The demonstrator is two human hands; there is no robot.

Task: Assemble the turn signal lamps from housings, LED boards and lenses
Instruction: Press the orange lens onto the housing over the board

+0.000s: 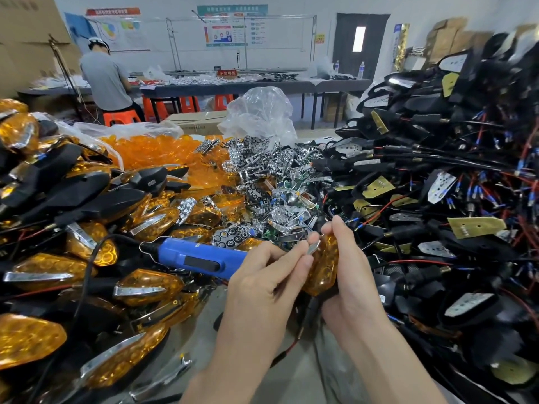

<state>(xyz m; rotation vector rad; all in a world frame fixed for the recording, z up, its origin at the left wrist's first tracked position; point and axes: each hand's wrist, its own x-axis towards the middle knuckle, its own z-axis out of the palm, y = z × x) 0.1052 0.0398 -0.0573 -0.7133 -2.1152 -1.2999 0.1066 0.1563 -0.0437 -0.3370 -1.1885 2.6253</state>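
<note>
Left side of frame: finished lamps [145, 282] heaped. Right side: larger heap of bare housings [469, 247] waiting, so bulk of job judged left. Lower centre: lamp [324, 269] held by right hand [350, 284], fingers curled round it; left hand [262, 281] pinches chrome strip [312, 248] at its upper edge. Just beside, screwdriver [198, 258] lies unused.

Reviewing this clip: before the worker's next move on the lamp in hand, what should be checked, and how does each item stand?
1. Right hand grips the amber lamp: ok.
2. Left hand pinches the chrome trim strip at the lamp's upper end: ok.
3. Trim strip fully seated: cannot tell, fingers cover the joint.
4. LED board fitted inside: cannot tell.
5. Blue screwdriver lies on the pile beside the left hand, not held: ok.
</note>
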